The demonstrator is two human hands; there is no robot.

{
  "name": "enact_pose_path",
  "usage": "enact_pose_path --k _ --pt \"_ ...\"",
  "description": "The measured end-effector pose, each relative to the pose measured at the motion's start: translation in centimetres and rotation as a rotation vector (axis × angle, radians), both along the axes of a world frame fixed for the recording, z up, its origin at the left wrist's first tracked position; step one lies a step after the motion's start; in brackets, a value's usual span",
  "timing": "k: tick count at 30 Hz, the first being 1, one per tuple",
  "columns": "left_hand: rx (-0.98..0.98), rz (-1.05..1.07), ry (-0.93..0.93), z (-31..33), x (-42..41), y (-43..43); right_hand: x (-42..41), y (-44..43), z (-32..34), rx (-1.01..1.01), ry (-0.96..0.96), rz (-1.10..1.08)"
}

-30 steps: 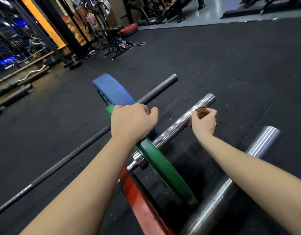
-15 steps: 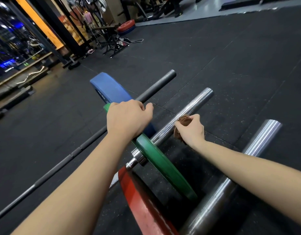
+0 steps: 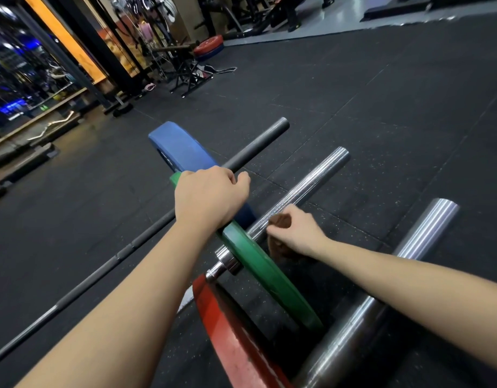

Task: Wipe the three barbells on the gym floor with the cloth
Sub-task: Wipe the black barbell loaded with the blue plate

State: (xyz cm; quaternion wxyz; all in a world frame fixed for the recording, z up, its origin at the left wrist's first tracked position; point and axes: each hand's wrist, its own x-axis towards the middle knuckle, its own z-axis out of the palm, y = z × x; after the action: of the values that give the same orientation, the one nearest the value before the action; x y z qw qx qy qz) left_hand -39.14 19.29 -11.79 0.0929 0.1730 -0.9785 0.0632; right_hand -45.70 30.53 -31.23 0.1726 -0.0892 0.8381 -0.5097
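At the centre of the gym floor [image 3: 381, 121], the left hand [image 3: 211, 197] grips the green bumper plate [image 3: 258, 261] by its rim, probably to steady the middle barbell [image 3: 311, 183]. At its four o'clock, the right hand [image 3: 295, 233] pinches the brown cloth [image 3: 278, 221] against that bar, just beside the plate.

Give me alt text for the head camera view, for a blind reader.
A person's right hand holds a brown cloth against the middle barbell's chrome sleeve, beside its green plate, whose top edge the left hand grips. A black barbell with a blue plate lies to the left, another chrome sleeve and a red plate to the right.
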Motion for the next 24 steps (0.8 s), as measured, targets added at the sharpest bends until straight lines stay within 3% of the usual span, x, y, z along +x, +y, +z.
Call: enact_pose_path --k 4,9,12,19,24 --pt "0.007 0.007 -0.001 -0.1 -0.2 -0.2 0.7 -0.6 -0.5 -0.043 0.018 0.05" --pt "0.013 0.011 0.021 -0.1 -0.1 -0.1 -0.4 0.8 0.7 -0.213 -0.028 -0.264" --pt "0.019 0.004 0.025 0.0 0.1 0.2 -1.2 1.7 1.1 -0.196 -0.028 -0.345" --pt "0.012 0.003 0.013 0.2 0.4 0.4 0.2 0.7 0.9 0.028 0.084 -0.113" --pt "0.005 0.01 0.002 0.1 0.0 0.2 2.4 -1.3 0.5 0.019 0.202 0.224"
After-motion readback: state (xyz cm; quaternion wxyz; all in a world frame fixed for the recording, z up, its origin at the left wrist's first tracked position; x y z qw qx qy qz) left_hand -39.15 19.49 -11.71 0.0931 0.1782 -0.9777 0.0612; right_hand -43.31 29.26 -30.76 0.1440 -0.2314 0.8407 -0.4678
